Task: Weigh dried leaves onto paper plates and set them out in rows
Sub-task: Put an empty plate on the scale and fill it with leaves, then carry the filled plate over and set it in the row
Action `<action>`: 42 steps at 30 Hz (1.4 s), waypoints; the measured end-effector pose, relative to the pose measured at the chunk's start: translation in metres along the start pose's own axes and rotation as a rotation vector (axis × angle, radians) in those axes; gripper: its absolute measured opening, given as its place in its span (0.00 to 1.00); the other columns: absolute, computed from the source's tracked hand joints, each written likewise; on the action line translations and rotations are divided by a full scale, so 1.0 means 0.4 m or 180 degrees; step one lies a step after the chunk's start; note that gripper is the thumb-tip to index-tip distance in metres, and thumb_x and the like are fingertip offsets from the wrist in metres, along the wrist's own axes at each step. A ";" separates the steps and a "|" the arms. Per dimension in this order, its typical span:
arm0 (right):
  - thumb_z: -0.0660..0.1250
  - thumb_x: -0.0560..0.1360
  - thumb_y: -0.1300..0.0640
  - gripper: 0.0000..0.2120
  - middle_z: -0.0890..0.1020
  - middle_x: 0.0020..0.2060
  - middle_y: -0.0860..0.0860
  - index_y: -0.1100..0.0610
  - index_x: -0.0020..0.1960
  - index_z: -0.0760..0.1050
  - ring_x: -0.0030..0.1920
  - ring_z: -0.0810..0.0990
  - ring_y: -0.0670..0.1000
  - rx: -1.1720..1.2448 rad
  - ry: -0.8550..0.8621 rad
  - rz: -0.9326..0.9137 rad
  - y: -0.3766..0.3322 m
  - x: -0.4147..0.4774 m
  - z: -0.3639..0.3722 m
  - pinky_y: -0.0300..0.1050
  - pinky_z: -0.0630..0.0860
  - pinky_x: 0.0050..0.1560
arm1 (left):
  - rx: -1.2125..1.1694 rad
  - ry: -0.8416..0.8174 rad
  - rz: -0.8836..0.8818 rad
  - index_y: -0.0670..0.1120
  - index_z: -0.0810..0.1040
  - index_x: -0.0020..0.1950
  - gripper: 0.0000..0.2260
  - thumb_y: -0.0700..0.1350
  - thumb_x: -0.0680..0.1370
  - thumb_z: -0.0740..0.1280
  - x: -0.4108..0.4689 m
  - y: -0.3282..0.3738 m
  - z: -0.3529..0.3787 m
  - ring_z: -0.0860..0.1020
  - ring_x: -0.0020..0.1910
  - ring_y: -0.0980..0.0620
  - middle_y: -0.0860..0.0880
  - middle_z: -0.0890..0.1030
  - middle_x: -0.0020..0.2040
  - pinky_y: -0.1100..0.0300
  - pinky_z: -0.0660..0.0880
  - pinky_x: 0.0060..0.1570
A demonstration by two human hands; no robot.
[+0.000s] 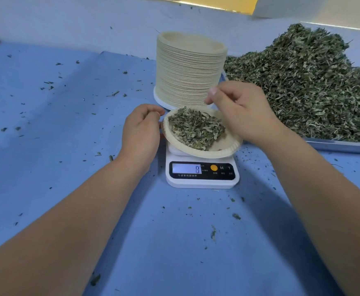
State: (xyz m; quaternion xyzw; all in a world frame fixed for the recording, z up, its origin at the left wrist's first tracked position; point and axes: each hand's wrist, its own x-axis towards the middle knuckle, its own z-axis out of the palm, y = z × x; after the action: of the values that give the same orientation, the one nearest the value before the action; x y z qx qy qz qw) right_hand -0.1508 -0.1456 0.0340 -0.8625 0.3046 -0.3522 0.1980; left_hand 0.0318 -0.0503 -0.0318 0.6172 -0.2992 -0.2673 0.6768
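Left half of tabletop [68,146] open, only leaf crumbs scattered; clear lane in front of scale [202,178] too. Tall plate stack [187,69] blocks straight behind scale, just beyond paper plate [228,151]. Leaf heap [313,82] on tray [341,145] walls off right side. Left hand [140,133] crowds plate's left rim, right hand [241,112] hangs over its far right edge

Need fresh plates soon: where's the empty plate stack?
Centre of the head view, the plate stack stands just behind the scale, with the dried-leaf pile to its right.

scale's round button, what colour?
Orange-yellow round button, on the black panel of the white scale; the head view shows it clearly.
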 end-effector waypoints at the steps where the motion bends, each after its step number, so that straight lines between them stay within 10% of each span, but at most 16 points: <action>1: 0.61 0.83 0.49 0.16 0.78 0.29 0.40 0.55 0.47 0.83 0.31 0.74 0.41 -0.0029 0.0177 0.0047 0.024 -0.016 -0.010 0.40 0.67 0.36 | 0.0027 -0.0017 0.0023 0.51 0.83 0.47 0.13 0.40 0.79 0.60 0.000 -0.001 -0.001 0.82 0.48 0.51 0.48 0.84 0.55 0.57 0.81 0.44; 7: 0.60 0.82 0.48 0.19 0.78 0.30 0.50 0.59 0.41 0.79 0.34 0.74 0.50 -0.0397 0.0878 0.0268 0.151 -0.106 -0.053 0.46 0.69 0.36 | -0.0101 -0.0043 0.0145 0.51 0.84 0.43 0.15 0.38 0.80 0.61 -0.005 0.007 -0.001 0.80 0.35 0.65 0.59 0.84 0.38 0.69 0.75 0.32; 18: 0.59 0.83 0.51 0.18 0.76 0.32 0.55 0.61 0.41 0.77 0.37 0.73 0.55 -0.0728 0.0715 -0.0017 0.156 -0.106 -0.042 0.50 0.68 0.37 | -0.0162 -0.0167 0.0212 0.49 0.85 0.45 0.14 0.38 0.82 0.61 -0.023 0.019 -0.002 0.80 0.34 0.64 0.59 0.84 0.36 0.69 0.74 0.32; 22: 0.60 0.83 0.52 0.15 0.79 0.36 0.54 0.60 0.46 0.80 0.41 0.76 0.55 -0.0846 0.0643 -0.0099 0.136 -0.107 -0.042 0.48 0.69 0.41 | -0.0140 -0.0222 0.0124 0.50 0.85 0.50 0.14 0.40 0.83 0.60 -0.022 0.020 -0.003 0.82 0.39 0.62 0.57 0.86 0.44 0.68 0.76 0.36; 27: 0.58 0.83 0.48 0.15 0.80 0.35 0.52 0.56 0.52 0.79 0.38 0.75 0.55 -0.1261 0.0456 -0.0101 0.107 -0.105 -0.039 0.47 0.67 0.43 | 0.0354 -0.0567 -0.0002 0.61 0.80 0.63 0.11 0.51 0.83 0.62 -0.011 0.012 0.001 0.78 0.63 0.63 0.61 0.81 0.63 0.59 0.72 0.65; 32: 0.60 0.83 0.48 0.13 0.78 0.34 0.44 0.54 0.54 0.79 0.36 0.73 0.49 -0.1035 0.0266 0.0178 0.084 -0.109 -0.027 0.42 0.64 0.43 | 0.0609 -0.0622 0.0143 0.57 0.71 0.77 0.20 0.56 0.85 0.57 -0.011 0.001 0.012 0.70 0.67 0.64 0.62 0.74 0.69 0.66 0.64 0.63; 42: 0.59 0.77 0.35 0.15 0.83 0.40 0.49 0.44 0.50 0.75 0.41 0.79 0.52 0.0047 -0.0461 0.0148 -0.072 -0.104 0.069 0.44 0.74 0.45 | -0.0529 0.0292 -0.0506 0.53 0.89 0.42 0.10 0.48 0.76 0.68 0.021 0.100 -0.101 0.87 0.48 0.47 0.50 0.88 0.47 0.45 0.82 0.57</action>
State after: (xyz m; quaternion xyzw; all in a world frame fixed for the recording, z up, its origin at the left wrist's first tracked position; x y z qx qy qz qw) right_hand -0.1431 -0.0933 0.0112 -0.8770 0.3068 -0.2864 0.2340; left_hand 0.0668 -0.0252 0.0062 0.5923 -0.1950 -0.3155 0.7153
